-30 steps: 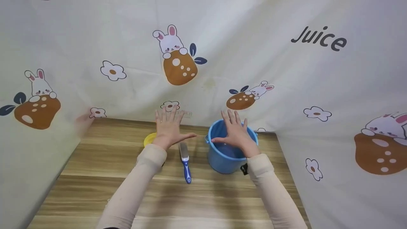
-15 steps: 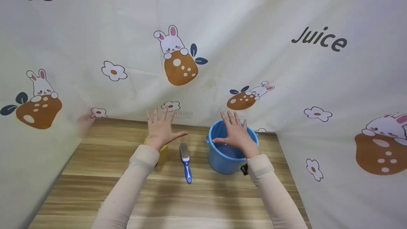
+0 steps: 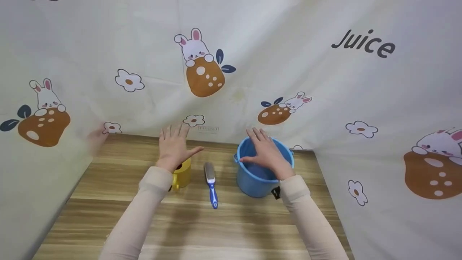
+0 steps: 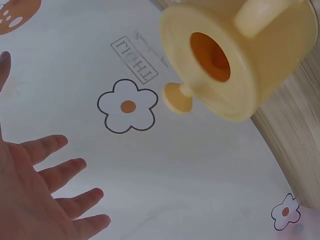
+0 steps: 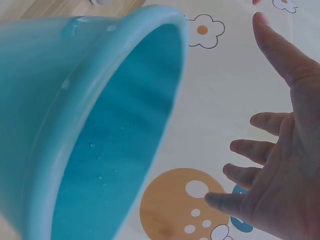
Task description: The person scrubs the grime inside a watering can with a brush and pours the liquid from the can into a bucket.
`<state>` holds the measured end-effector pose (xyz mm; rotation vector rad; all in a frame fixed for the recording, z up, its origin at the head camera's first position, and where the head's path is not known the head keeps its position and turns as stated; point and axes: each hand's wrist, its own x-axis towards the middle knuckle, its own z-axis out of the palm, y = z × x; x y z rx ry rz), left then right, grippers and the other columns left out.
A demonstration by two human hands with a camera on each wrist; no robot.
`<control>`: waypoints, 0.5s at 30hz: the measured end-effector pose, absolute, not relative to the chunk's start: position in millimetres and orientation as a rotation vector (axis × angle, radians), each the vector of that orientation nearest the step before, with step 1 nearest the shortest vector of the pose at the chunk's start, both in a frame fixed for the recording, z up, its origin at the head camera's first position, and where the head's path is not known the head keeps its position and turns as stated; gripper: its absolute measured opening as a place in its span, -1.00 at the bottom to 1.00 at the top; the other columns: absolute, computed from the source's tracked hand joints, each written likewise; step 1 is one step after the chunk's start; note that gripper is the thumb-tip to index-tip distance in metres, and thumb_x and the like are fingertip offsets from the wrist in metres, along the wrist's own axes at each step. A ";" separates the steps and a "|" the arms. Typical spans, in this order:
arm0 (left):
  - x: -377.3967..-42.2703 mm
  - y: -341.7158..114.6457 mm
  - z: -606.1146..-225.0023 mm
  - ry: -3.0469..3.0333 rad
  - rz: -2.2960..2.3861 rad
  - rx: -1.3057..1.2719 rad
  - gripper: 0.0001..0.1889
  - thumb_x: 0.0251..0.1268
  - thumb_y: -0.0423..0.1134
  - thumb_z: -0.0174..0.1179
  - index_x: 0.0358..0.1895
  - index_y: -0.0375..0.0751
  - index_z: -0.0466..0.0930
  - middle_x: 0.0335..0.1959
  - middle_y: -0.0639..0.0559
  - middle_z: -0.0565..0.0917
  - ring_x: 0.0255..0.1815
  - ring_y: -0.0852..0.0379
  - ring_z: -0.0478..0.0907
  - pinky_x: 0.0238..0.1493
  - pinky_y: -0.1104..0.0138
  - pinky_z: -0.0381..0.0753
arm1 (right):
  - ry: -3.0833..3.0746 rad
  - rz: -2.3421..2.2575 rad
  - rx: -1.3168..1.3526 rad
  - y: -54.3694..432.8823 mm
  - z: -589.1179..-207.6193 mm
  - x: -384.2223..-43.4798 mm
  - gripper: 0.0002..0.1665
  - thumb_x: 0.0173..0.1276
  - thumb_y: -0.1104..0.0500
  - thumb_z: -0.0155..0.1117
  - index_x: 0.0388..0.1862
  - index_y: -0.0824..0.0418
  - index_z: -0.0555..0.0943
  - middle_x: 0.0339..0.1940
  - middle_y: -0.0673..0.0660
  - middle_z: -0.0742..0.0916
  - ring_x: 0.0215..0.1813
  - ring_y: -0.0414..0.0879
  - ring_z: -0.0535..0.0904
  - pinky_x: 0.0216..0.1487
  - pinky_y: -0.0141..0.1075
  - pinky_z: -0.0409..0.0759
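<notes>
My left hand (image 3: 174, 148) hovers with spread fingers above a yellow watering can (image 3: 184, 174), covering much of it in the head view. The left wrist view shows the can's round top opening and its spout with a wide rose (image 4: 177, 98); that hand is apart from it. Over the blue bucket (image 3: 252, 184) is my right hand (image 3: 267, 153), its fingers extended and thumb out, holding nothing. A few water drops cling to the bucket's inner wall (image 5: 115, 150) in the right wrist view. Between can and bucket lies a blue-handled brush-like tool (image 3: 211, 186) with a long greyish head.
All of this stands on a wood-grain tabletop (image 3: 223, 231). A pale cloth (image 3: 151, 43) printed with rabbits and flowers hangs behind and on both sides. Beside the bucket, near the right cuff, is a small black object (image 3: 276, 192).
My left hand has moved left, uncovering more of the watering can's right side and its handle. The right hand stays over the bucket, its fingers tilted slightly lower.
</notes>
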<state>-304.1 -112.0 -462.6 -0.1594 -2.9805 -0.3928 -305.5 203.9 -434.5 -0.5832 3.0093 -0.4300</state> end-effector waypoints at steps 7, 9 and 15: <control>-298.4 -121.6 -460.2 -2.991 -0.421 -0.159 -0.03 0.23 0.43 0.09 0.53 -0.16 0.14 0.54 -0.29 0.19 0.54 -0.38 0.07 0.53 -0.20 0.04 | 2.989 -0.479 -0.606 197.4 -432.2 -301.2 0.18 0.15 -0.33 0.42 0.62 -0.02 0.08 0.64 0.13 0.19 0.66 0.14 0.01 0.56 0.13 0.11; -297.2 -124.4 -459.6 -2.999 -0.413 -0.158 -0.05 0.25 0.41 0.09 0.52 -0.18 0.17 0.53 -0.28 0.22 0.53 -0.36 0.13 0.52 -0.17 0.08 | 2.991 -0.477 -0.621 195.4 -432.4 -300.5 0.15 0.16 -0.29 0.44 0.61 0.00 0.11 0.63 0.14 0.22 0.65 0.13 0.06 0.55 0.11 0.15; -293.9 -133.2 -459.8 -3.038 -0.394 -0.136 -0.12 0.30 0.37 0.08 0.48 -0.22 0.25 0.48 -0.27 0.32 0.48 -0.33 0.26 0.48 -0.10 0.22 | 2.994 -0.451 -0.677 189.0 -432.4 -298.9 0.08 0.18 -0.23 0.46 0.57 0.05 0.20 0.58 0.16 0.31 0.59 0.14 0.20 0.52 0.05 0.25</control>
